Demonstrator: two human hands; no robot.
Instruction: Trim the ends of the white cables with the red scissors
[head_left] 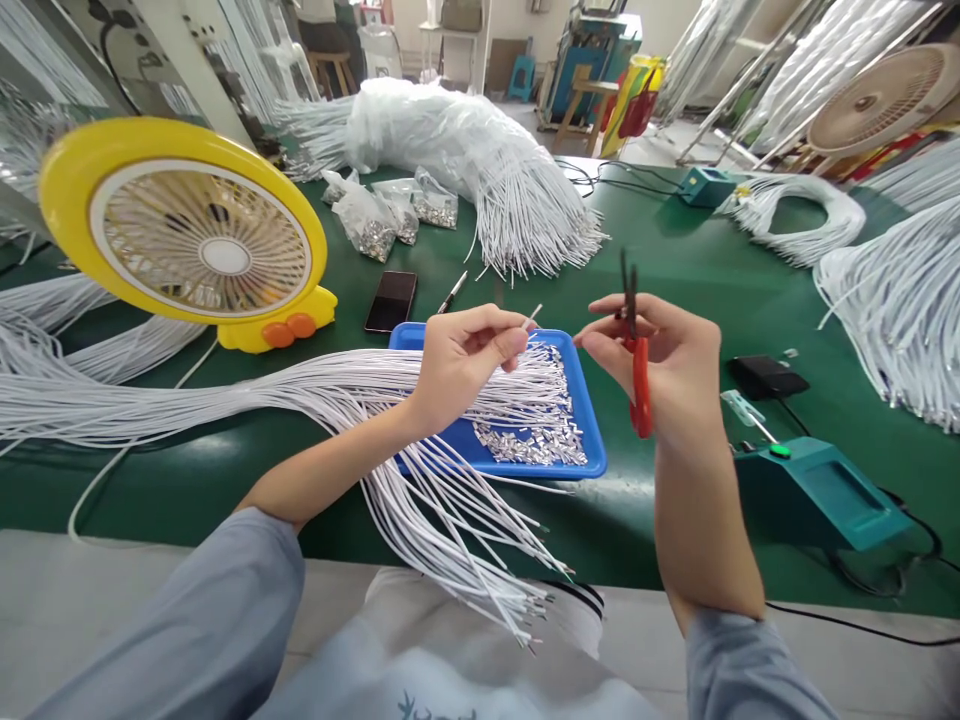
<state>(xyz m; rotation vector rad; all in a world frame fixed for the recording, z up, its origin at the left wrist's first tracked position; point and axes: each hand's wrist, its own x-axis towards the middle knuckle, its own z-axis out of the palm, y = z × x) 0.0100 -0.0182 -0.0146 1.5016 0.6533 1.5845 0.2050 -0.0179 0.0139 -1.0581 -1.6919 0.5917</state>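
My left hand (469,360) pinches the end of a white cable (532,316), whose tip sticks up past the fingertips. To its right, my right hand (667,355) is closed around red-handled scissors (640,385), their dark blades pointing up. The blades are apart from the cable. Below the hands sits a blue tray (596,445) with small silver metal pieces (529,445) in it. A thick bundle of white cables (322,385) runs from the left into the tray, and some of its ends hang over the table's front edge.
A yellow fan (225,255) stands at left. Behind the tray lie a phone (391,301), a pen (453,292), bags of metal parts (367,225) and a wrapped cable bundle (465,140). A teal device (825,490) stands at right, near more cables (892,290).
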